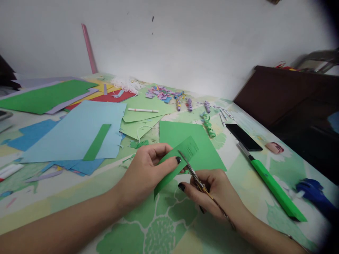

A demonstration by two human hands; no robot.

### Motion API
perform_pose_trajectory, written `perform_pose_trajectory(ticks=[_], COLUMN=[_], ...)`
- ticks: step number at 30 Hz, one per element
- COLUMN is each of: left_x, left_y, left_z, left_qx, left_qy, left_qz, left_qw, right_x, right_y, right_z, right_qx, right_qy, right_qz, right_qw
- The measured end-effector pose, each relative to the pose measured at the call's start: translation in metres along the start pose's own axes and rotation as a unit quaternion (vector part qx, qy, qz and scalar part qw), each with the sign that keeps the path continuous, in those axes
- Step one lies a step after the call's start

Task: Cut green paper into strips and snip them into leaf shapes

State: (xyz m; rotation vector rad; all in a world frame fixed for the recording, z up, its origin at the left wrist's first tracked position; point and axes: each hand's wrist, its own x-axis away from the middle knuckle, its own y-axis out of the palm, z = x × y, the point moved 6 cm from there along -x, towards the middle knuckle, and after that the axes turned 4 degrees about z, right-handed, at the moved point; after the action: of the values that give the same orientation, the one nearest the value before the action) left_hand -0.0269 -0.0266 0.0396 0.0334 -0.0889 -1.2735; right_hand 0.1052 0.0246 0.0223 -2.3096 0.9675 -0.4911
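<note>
My left hand (pixel 150 165) pinches a green paper strip (pixel 169 173) between thumb and fingers, holding it tilted above the table. Several short parallel slits run across the strip's far end. In my right hand (pixel 214 194) is a pair of metal scissors (pixel 197 180), its blades at the strip's edge near my left thumb. Beneath and beyond the strip lies a larger green sheet (pixel 185 132). Another green strip (pixel 97 143) rests on a light blue sheet (pixel 76 130) to the left. My right fingers are partly hidden behind the scissors.
On the right lie a green utility knife (pixel 278 190), a black phone (pixel 243 136), an eraser (pixel 274 147) and a dark blue object (pixel 315 192). Toward the back are paper scraps (pixel 160 92), white string (pixel 125 84) and a curled green paper piece (pixel 208 125). Coloured sheets (pixel 50 95) cover the left.
</note>
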Motion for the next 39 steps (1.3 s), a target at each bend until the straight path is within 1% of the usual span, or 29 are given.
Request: perform_pose_trajectory(ticks=[5,9,12,21,31,39], left_x=[-0.0003,0.0001,-0.0007,-0.0021,-0.0006,0.0001], left_y=[-0.0006,-0.0017,-0.0022,-0.0022,-0.0050,-0.0050], left_z=[-0.0024,-0.0038,-0.0025,0.0024,0.0045,0.0040], left_qx=[-0.004,0.008,0.010,-0.007,-0.065,-0.078], left_qy=[-0.003,-0.001,0.003,0.016,0.043,0.036], left_qz=[-0.003,-0.004,0.003,0.011,0.037,0.040], left_qw=[1.000,1.000,1.000,1.000,0.996,0.995], right_x=[0.0014,0.0036,0.0040,0.0059,0.0050,0.0049], right_y=[0.0014,0.0026,0.0029,0.0029,0.0044,0.0048], right_z=[0.0007,-0.0014,-0.0024,-0.0016,-0.0022,-0.0016], right_qx=[-0.028,-0.093,-0.113,-0.109,-0.108,-0.090], right_qy=[0.022,0.012,0.013,0.014,0.014,0.007], right_qz=[-0.016,-0.041,-0.049,-0.048,-0.050,-0.043], right_qw=[0.999,0.995,0.992,0.993,0.993,0.995])
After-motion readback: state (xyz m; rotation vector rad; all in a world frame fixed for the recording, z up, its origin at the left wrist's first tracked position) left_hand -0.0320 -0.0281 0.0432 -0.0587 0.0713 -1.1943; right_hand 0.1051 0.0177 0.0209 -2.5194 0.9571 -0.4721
